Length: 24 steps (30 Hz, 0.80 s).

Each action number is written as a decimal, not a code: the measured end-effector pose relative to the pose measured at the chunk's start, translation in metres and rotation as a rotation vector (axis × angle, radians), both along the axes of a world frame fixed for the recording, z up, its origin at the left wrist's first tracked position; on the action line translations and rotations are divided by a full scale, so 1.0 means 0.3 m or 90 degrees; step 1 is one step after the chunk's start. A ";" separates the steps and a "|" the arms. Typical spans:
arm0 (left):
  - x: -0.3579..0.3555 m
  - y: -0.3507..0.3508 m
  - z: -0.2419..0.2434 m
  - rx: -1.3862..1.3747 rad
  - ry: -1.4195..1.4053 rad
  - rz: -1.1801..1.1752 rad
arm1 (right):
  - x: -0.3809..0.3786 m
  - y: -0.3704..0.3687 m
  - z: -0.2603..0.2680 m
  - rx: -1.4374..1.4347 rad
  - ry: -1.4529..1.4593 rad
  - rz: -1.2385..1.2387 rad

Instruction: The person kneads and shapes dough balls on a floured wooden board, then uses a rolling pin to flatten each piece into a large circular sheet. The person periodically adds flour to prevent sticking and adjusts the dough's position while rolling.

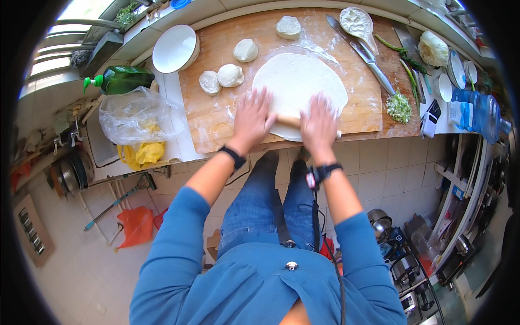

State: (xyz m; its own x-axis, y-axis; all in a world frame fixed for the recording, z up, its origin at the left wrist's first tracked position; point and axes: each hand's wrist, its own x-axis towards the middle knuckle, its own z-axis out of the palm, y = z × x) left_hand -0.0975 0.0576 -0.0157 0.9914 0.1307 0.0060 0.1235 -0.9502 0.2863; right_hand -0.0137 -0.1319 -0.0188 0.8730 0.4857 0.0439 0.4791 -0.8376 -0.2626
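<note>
A wide, flat sheet of dough [300,77] lies on the floured wooden board [211,126]. Across its near part runs a wooden rolling pin [288,120]. My left hand [252,118] bears on the pin's left part, fingers stretched forward by the sheet's left edge. Over the pin's right part is my right hand [319,122], blurred, with the pin's pale end showing beside it. Both palms hide much of the pin. Left of the sheet sit several dough balls, two of them touching [230,76], another [245,50] apart, and one [288,27] near the back.
A knife [367,59] and a scoop of flour [356,24] lie at the back right, beyond chopped scallions [399,109]. A white bowl [174,48], green pump bottle [126,80] and plastic bag [136,115] stand left. Right are a phone [430,119] and blue water jug [485,111].
</note>
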 end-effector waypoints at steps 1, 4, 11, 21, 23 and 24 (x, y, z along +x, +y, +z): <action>-0.090 -0.017 0.024 -0.027 0.018 -0.006 | -0.084 -0.031 0.014 -0.027 0.058 0.006; -0.270 -0.043 0.069 -0.050 0.086 -0.040 | -0.241 -0.086 0.038 0.017 0.113 0.018; 0.177 0.069 -0.017 0.097 -0.085 -0.013 | 0.195 0.094 -0.046 0.029 -0.067 -0.053; -0.044 0.010 0.041 -0.022 0.047 -0.013 | -0.129 -0.072 0.049 -0.017 0.099 0.008; -0.018 0.002 0.047 -0.035 0.056 -0.028 | -0.076 -0.054 0.023 -0.042 0.051 -0.033; 0.013 0.002 0.048 -0.031 0.101 -0.052 | 0.005 -0.025 -0.002 -0.054 0.007 -0.057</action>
State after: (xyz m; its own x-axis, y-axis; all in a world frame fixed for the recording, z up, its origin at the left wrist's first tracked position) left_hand -0.0936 0.0582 -0.0013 0.9867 0.0467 -0.1558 0.0944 -0.9445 0.3148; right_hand -0.0121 -0.1394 -0.0195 0.9131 0.4078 -0.0033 0.3995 -0.8961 -0.1933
